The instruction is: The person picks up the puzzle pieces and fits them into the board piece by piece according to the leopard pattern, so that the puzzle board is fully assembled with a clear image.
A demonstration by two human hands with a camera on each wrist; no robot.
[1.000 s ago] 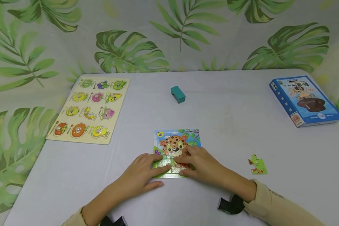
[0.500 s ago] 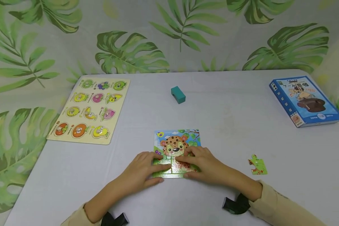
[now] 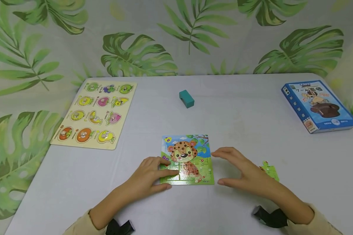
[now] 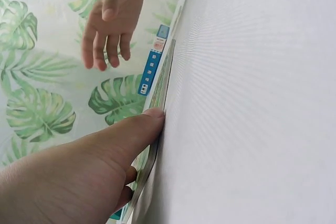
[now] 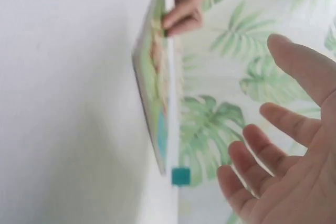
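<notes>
A square jigsaw puzzle with a cartoon leopard lies flat in front of me. My left hand rests on its lower left part, fingers fairly straight on the surface and the thumb at the near edge. In the left wrist view that thumb lies along the puzzle's side. To the right of the puzzle, my right hand hovers with spread fingers and holds nothing; the right wrist view shows the bare palm. Partly hidden behind this hand is a loose green puzzle piece.
On the white table, a fruit peg board lies at the left. A small teal block sits beyond the puzzle. At the far right is a blue box. A leaf-print cloth hangs behind.
My right hand has lifted off the puzzle and moved right, toward the loose piece, its fingers spreading. The leopard's body is now uncovered. My left hand stays in place.
</notes>
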